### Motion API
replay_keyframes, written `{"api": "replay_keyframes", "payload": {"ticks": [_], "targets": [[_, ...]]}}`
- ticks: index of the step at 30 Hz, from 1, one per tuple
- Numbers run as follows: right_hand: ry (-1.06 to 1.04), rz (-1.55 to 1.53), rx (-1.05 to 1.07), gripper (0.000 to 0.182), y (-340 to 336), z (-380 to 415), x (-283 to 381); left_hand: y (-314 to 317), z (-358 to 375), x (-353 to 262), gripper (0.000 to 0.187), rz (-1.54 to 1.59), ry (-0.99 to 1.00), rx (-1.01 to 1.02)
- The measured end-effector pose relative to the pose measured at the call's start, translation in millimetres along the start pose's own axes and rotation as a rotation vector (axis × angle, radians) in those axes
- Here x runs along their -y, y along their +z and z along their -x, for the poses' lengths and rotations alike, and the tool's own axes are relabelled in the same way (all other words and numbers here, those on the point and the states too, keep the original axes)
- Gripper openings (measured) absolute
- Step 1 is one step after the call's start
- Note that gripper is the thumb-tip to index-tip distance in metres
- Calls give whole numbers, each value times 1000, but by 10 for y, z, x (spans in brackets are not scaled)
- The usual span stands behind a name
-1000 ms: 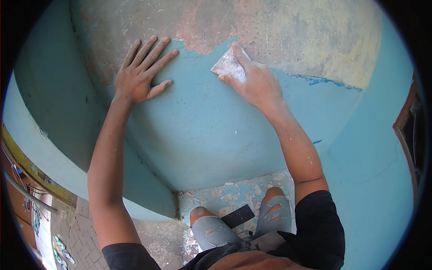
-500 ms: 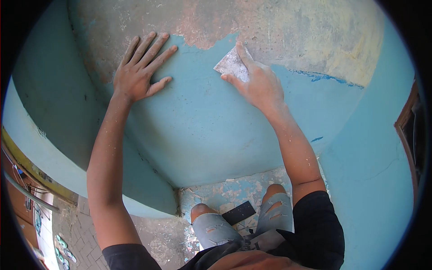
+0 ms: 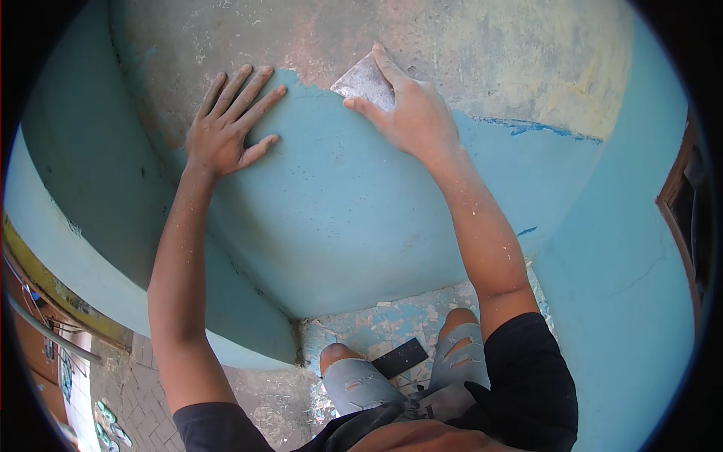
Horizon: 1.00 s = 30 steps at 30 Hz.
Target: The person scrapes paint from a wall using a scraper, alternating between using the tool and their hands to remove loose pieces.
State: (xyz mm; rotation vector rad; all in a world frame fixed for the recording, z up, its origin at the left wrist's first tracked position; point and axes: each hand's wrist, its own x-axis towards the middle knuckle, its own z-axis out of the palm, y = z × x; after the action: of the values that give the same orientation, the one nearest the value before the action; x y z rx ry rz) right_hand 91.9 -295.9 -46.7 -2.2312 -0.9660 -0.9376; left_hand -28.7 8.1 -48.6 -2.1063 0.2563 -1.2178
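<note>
My right hand (image 3: 422, 120) is closed round a flat, whitish-grey scraper (image 3: 367, 84) with a straight edge. Its handle, if it has one, is hidden in my palm. The scraper lies against the wall where blue paint (image 3: 331, 166) meets bare, patchy plaster (image 3: 263, 34). My index finger stretches along its upper side and the thumb presses near its lower corner. To the left, my left hand (image 3: 226, 128) rests flat on the wall with fingers spread, across the ragged paint edge. Dust whitens both hands.
Paint chips (image 3: 346, 325) litter the floor below the wall. A dark rectangular object (image 3: 400, 358) lies between my knees. A curved blue wall (image 3: 98, 135) rises on the left. Sandals (image 3: 109, 422) lie at lower left, and a brown frame (image 3: 681, 181) borders the right side.
My right hand has moved the scraper up and to the left along the paint edge, from blue paint towards bare plaster. My left hand stays flat on the wall.
</note>
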Motion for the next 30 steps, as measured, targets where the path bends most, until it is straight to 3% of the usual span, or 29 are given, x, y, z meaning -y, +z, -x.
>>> {"api": "replay_keyframes", "payload": {"ticks": [2,6,8,9,10,11,12,14,16,17,19,21,23,25,26,28,30], "targets": [[8,-33,34,95,-42,155,-60,-14,7,1,68,-7,-5,-10],[114,-356,506,114,169,1174,-639,-8,11,24,70,15,-21,-71],[213,-554,474,130,579,2056,-977,11,20,35,70,0,-72,-116],[406,-668,556,137,801,2499,-1114,22,23,23,70,-6,-134,-167],[432,-619,492,124,1186,3063,-1316,30,22,17,71,-38,-138,-172],[819,-938,738,108,927,3183,-1181,40,28,17,71,-48,-136,-165],[995,-1012,660,90,1094,3615,-1179,53,35,22,73,-46,-159,-168],[1377,-1295,647,84,1400,4374,-1288,85,41,-71,74,-58,-167,-162],[1657,-1325,603,76,1476,4886,-1208,166,-12,-196,83,-73,-397,-109],[1655,-1352,608,76,1536,5112,-1217,206,-124,-334,83,-84,-376,-105],[1938,-1266,651,76,1716,5484,-1332,272,-468,-851,92,120,-657,-215],[1990,-1214,619,74,1904,5650,-1457,300,-811,-1337,98,193,-627,-156],[2038,-1145,579,72,1985,5665,-1539,340,-1045,-1795,100,207,-404,-54],[1838,-1158,451,69,2032,5636,-1543,363,-1138,-2217,95,200,-196,112],[1835,-1156,456,69,2031,5632,-1526,377,-1120,-2325,95,197,-200,114],[1820,-1050,513,64,1977,5621,-1490,401,-1089,-2482,86,312,249,363],[1808,-1047,529,62,1999,5670,-1492,414,-1077,-2450,83,289,327,375]]}}
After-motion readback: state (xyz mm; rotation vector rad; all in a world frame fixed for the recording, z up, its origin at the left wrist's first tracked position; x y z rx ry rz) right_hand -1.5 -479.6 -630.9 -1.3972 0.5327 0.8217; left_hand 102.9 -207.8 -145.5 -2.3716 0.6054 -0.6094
